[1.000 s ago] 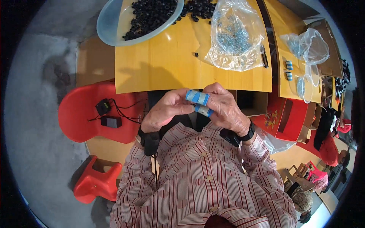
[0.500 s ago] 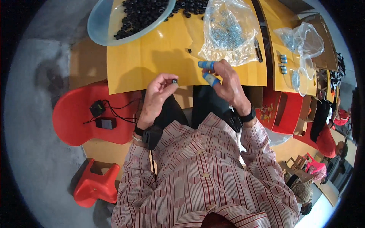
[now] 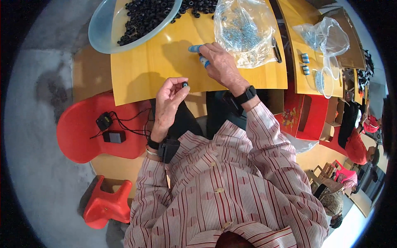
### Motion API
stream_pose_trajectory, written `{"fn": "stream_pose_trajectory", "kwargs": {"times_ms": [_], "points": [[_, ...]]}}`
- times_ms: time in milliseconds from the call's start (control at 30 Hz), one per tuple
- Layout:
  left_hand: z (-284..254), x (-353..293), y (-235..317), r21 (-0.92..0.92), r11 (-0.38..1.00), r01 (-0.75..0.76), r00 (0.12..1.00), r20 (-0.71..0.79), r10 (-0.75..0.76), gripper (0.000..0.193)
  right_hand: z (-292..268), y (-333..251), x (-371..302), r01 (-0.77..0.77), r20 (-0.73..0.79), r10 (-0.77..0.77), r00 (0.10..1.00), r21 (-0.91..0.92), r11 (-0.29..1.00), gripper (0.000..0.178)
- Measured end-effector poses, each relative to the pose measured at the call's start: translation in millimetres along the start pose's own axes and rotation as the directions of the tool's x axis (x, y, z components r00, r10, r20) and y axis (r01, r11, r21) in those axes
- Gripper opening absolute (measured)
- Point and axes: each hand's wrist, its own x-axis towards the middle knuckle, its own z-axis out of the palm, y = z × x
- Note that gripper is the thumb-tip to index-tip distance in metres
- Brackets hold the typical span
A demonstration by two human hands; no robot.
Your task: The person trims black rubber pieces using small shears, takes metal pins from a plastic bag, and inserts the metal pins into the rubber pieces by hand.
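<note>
Between the thumb and forefinger of my left hand (image 3: 167,105), at the table's near edge, is a small black ring-shaped piece (image 3: 185,84) with a pale centre. My right hand (image 3: 223,66) reaches over the yellow table (image 3: 144,89), palm down. Blue and white tape (image 3: 195,48) wraps its forefinger and thumb, which are held apart, and no piece shows between them. Ahead, a translucent basin (image 3: 101,31) holds many black ring pieces (image 3: 151,16), with more loose on the table beside it. Right of my right hand lies a clear plastic bag (image 3: 264,58) of tiny bluish shiny parts (image 3: 244,35).
A dark pen-like tool (image 3: 277,50) lies by the bag. On the neighbouring table are two blue-white tape rolls (image 3: 305,58), another bag (image 3: 335,39) and a clear cup (image 3: 326,84). A red chair (image 3: 78,128) with cables and black boxes stands left, a red stool (image 3: 105,204) behind it.
My right hand has moved left and forward over the table, covering where a loose black piece lay. My left hand keeps its piece and has shifted slightly left.
</note>
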Motion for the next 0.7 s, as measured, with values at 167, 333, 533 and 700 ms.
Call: {"fn": "stream_pose_trajectory", "kwargs": {"times_ms": [167, 333, 533, 700], "points": [[0.8, 1.7, -1.1, 0.026, 1.0, 0.008, 1.0, 0.014, -0.008, 0.024, -3.4, -0.7, 8.2, -0.132, -0.008, 0.131, 0.991, -0.027, 0.991, 0.032], [2.2, 2.4, -2.9, 0.131, 0.991, -0.022, 0.998, -0.058, 0.029, 0.025, 23.1, 12.9, 9.0, -0.137, 0.009, 0.137, 0.991, -0.004, 0.991, 0.026], [-13.5, 2.4, -6.7, 0.144, 0.989, -0.012, 0.997, -0.08, 0.024, 0.029, 35.6, -8.4, 17.6, -0.182, 0.099, 0.206, 0.973, -0.211, 0.96, 0.021], [-7.2, 0.5, 0.4, 0.147, 0.987, -0.07, 0.998, 0.006, 0.07, 0.029, 42.6, -4.2, 4.3, -0.15, -0.174, 0.138, 0.975, -0.056, 0.987, 0.016]]}}
